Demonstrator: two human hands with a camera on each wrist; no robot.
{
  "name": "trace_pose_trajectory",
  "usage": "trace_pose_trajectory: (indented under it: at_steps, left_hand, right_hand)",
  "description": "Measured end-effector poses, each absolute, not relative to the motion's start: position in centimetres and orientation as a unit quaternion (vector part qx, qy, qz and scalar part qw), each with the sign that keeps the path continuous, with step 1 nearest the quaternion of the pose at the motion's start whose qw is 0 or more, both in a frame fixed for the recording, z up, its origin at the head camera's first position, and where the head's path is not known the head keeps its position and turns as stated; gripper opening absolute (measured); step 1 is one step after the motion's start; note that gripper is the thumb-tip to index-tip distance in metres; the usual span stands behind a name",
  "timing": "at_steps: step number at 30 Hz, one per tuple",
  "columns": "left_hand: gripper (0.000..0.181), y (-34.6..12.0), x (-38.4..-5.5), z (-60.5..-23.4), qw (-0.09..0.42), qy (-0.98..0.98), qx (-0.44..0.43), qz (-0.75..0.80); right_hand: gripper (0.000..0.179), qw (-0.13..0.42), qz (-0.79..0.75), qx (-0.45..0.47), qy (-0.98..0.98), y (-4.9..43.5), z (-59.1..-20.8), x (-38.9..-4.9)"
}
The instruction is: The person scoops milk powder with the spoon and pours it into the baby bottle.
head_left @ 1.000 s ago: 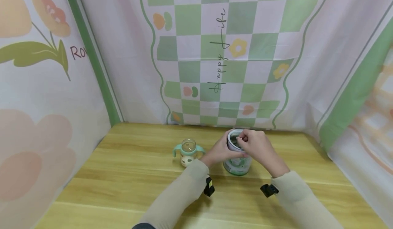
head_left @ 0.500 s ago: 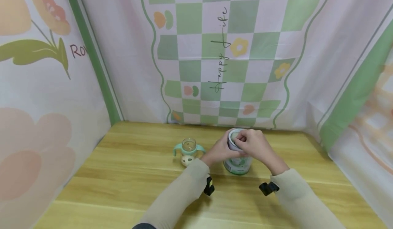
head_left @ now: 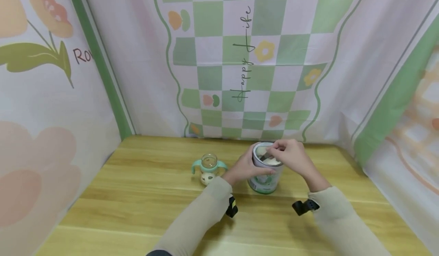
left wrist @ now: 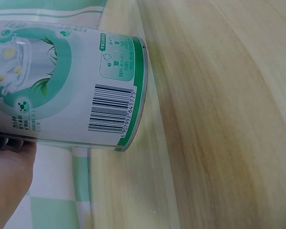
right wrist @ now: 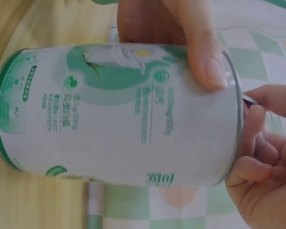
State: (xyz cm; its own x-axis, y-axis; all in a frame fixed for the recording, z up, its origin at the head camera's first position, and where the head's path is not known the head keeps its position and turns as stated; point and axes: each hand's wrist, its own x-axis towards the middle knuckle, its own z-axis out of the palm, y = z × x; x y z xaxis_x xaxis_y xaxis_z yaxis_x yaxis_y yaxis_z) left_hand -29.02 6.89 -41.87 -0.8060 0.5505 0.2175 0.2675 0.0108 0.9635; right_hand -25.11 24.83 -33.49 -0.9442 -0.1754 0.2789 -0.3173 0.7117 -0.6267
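A white and green milk powder tin (head_left: 263, 181) stands upright on the wooden table, its top uncovered and pale inside. My left hand (head_left: 247, 167) grips it near the rim from the left, with the thumb (right wrist: 207, 62) across its front. Over the mouth, my right hand (head_left: 291, 155) pinches a thin silvery piece (right wrist: 250, 99) between thumb and finger. That piece reaches down into the tin; its kind cannot be told. Left of the tin stands a baby bottle (head_left: 208, 176) with mint green handles, its clear neck uncapped. The left forearm partly covers the bottle's lower side.
The wooden table (head_left: 137, 187) runs up to a hanging cloth (head_left: 236, 69) with green checks close behind the tin. Further printed cloths (head_left: 44, 141) hang at the left and right sides. Black wrist cameras (head_left: 305, 207) sit on both sleeves.
My right hand has risen slightly and moved right over the tin's mouth. A silvery piece and pale surface now show where the inside looked dark. My left hand keeps its hold.
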Motion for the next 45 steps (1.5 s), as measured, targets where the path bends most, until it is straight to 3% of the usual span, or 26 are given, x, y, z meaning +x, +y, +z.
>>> trace_pose_trajectory:
  at_steps: [15, 32, 45]
  left_hand:
    - [0.089, 6.9, -29.1, -42.0, 0.105, 0.711, 0.279, 0.636]
    - [0.093, 7.0, -29.2, -41.9, 0.091, 0.730, 0.268, 0.623]
    - [0.102, 6.9, -29.0, -41.6, 0.100, 0.740, 0.254, 0.615]
  right_hand:
    - [0.042, 0.068, 0.468, 0.050, -0.880, 27.9, -33.6, -24.8]
    - [0.047, 0.068, 0.565, 0.039, -0.821, 29.5, -35.1, -24.3]
    - [0.025, 0.073, 0.647, 0.039, -0.758, 29.4, -35.6, -24.3]
